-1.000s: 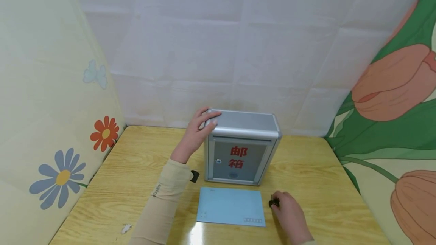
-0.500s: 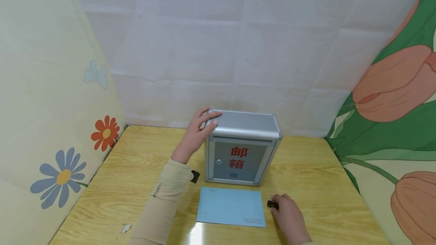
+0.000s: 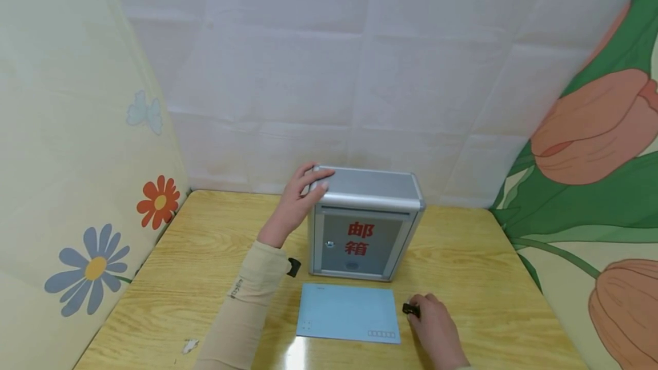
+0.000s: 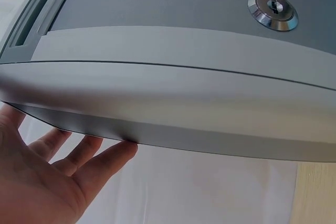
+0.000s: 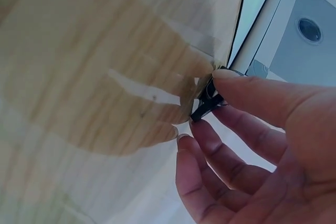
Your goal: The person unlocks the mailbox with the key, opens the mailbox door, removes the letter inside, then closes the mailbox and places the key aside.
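A grey metal mailbox (image 3: 362,238) with red characters stands upright on the wooden table, its front door closed and a keyhole lock (image 4: 273,10) on that door. My left hand (image 3: 296,201) rests on the box's upper left corner, fingers extended along its top and side. Flat in front of the box lies a light blue envelope (image 3: 346,313). Right of the envelope, my right hand (image 3: 437,327) pinches small black-headed keys (image 5: 208,103) between thumb and fingertips, low at the tabletop. The fingers hide much of the keys.
Behind the box hangs a white cloth backdrop (image 3: 349,73). Painted panels with flowers border the table (image 3: 231,227) on the left and right. A pale chipped patch (image 3: 190,346) marks the table at the front left.
My right hand has shifted slightly toward me, and the keys have turned a little in its fingers. The left hand, mailbox and envelope stay in place.
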`<state>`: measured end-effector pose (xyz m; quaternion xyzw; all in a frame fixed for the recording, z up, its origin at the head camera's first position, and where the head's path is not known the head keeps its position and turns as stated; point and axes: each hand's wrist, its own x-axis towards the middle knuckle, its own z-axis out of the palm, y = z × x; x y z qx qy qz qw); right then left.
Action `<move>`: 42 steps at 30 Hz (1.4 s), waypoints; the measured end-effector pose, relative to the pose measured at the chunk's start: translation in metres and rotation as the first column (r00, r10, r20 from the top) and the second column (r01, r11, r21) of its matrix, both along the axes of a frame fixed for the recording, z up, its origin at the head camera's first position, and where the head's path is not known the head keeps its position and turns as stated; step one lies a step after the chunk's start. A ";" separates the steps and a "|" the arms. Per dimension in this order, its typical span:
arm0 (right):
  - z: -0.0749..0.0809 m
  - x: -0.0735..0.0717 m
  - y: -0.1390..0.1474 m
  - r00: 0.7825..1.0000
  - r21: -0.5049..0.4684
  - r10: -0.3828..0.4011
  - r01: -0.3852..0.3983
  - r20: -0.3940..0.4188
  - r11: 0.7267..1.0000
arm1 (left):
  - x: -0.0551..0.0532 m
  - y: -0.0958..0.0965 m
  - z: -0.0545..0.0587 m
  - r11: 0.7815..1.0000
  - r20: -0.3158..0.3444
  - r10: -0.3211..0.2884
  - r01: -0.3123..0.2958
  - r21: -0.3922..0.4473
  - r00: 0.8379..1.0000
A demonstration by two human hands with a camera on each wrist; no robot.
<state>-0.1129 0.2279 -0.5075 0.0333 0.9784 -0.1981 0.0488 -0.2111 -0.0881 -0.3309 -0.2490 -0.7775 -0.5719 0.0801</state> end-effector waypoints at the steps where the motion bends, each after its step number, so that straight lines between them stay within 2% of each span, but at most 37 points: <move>1: -0.001 0.000 0.000 1.000 -0.002 -0.002 0.002 -0.002 1.000 | 0.000 0.000 0.000 1.000 0.001 0.001 -0.001 -0.001 1.000; 10: 0.001 0.002 0.000 1.000 -0.012 -0.005 0.005 0.003 1.000 | 0.000 0.001 0.001 1.000 -0.002 0.005 -0.005 -0.012 1.000; 16: 0.005 0.004 -0.001 0.999 -0.020 -0.022 0.023 0.048 1.000 | -0.002 0.000 0.001 1.000 0.013 -0.010 0.010 -0.019 1.000; 21: 0.005 0.007 -0.004 0.995 -0.007 -0.053 0.054 0.085 0.999 | -0.017 -0.004 -0.017 1.000 0.019 -0.010 0.011 -0.026 1.000; 24: 0.006 0.010 -0.005 0.995 0.001 -0.052 0.052 0.080 0.999 | -0.023 -0.005 -0.026 1.000 0.014 -0.003 0.004 -0.029 1.000; 27: 0.009 0.014 -0.005 0.999 0.007 -0.024 0.024 0.035 1.000 | -0.022 -0.004 -0.028 1.000 -0.002 0.005 -0.005 -0.022 1.000; 31: 0.013 0.020 -0.004 0.997 -0.001 0.026 -0.026 -0.078 1.000 | -0.019 -0.004 -0.029 0.999 -0.056 0.033 -0.035 -0.036 0.998; 35: 0.017 0.022 -0.009 0.971 -0.030 0.087 -0.096 -0.222 0.995 | -0.017 -0.006 -0.030 0.996 -0.114 0.044 -0.053 -0.069 0.992; 37: 0.018 0.021 -0.014 0.955 -0.040 0.111 -0.127 -0.275 0.991 | -0.014 -0.009 -0.031 0.996 -0.107 0.046 -0.053 -0.066 0.993; 42: 0.022 0.019 -0.028 0.920 -0.059 0.135 -0.168 -0.368 0.984 | 0.000 -0.016 -0.043 0.998 0.011 0.060 -0.060 -0.036 0.998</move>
